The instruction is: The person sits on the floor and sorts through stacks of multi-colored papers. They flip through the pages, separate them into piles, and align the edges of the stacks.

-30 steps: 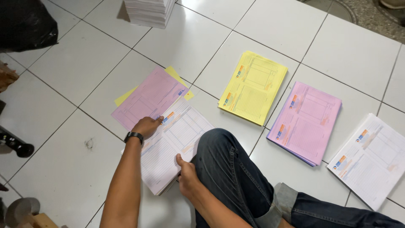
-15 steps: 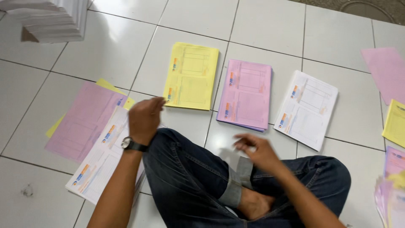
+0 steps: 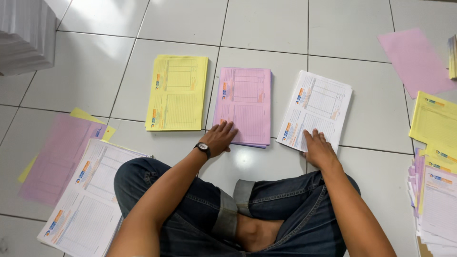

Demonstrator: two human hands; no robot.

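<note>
Pink paper stack on floor: left hand flat on its near edge, fingers spread, gripping nothing. Right hand likewise flat on white stack, right of pink.

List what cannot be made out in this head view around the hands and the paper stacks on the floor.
- Small print on the pink paper stack under the left hand: too small.
- Near corner of the white printed-form stack: covered by the right hand.
- Tall white paper pile: cut off by the top-left edge.
- Mixed sheet stack: cut off by the right edge.
- How many sheets each stack holds: seen from above, so cannot tell.
</note>
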